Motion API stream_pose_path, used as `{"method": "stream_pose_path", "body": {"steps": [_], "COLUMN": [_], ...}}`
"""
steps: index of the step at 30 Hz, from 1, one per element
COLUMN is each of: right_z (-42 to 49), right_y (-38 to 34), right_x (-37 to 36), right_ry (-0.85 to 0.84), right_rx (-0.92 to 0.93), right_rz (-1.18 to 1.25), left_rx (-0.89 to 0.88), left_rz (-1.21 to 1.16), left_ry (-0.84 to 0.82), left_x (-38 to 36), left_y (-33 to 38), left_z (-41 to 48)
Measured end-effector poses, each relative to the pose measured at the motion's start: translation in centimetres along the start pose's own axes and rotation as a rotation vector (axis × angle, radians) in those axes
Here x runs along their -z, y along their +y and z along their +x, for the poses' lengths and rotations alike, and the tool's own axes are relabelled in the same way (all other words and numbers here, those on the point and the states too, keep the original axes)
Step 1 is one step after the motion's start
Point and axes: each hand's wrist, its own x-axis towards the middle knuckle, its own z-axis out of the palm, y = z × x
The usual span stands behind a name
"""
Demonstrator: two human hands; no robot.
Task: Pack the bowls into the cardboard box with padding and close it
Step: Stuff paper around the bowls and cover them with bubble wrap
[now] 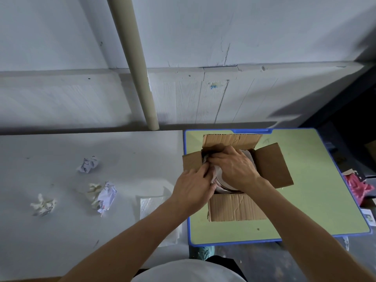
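Green desk [305, 200]: padding [206, 160] (boxed) at left hand's [191, 190] fingertips [204, 170]

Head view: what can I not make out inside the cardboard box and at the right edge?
Bowl: only a rim shows; the left hand and right hand cover the rest, count unknown.
Paper: the hands hide whether it is gripped.
Red thing: dim, near the picture's right edge, too unclear to name.

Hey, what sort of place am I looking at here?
Probably a plain workroom or storeroom: bare painted plank wall with an exposed pipe, grey table strewn with crumpled paper, and an open box on a green desk.
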Motion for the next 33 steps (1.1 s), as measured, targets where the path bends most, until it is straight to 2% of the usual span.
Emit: {"method": "stream_pose_path", "body": {"steps": [6, 15, 20, 23, 27, 33], "right_z": [-0.3, -0.7, 0.0, 1.4, 3.4, 6.2], "right_y": [1.3, -0.5, -2.2, -4.4, -9.4, -16.2], "right_x": [0.5, -0.1, 1.7, 2.1, -0.1, -4.8], "right_ry": [0.1, 0.129, 0.308, 0.261, 0.176, -0.057], "right_rx": [-0.108, 0.006, 0.03, 0.14, 0.189, 0.296], "right_rz": [0.045, 0.045, 0.039, 0.065, 0.095, 0.106], "left_rx": [-0.028, -0.036, -0.035, 0.082, 0.278, 0.67], "left_rz": [-0.001, -0.017, -0.08, -0.044, 0.069, 0.081], "left_ry": [-0.022, 0.016, 0.177, 0.238, 0.267, 0.064], "left_x": [0.5, 0.1, 2.0, 2.8, 2.2, 0.7], "left_y": [-0.4, 0.0, -1.8, -5.1, -9.8, -15.8], "left_z": [-0.1, -0.7, -2.7, -4.3, -8.3, -16.5]}}
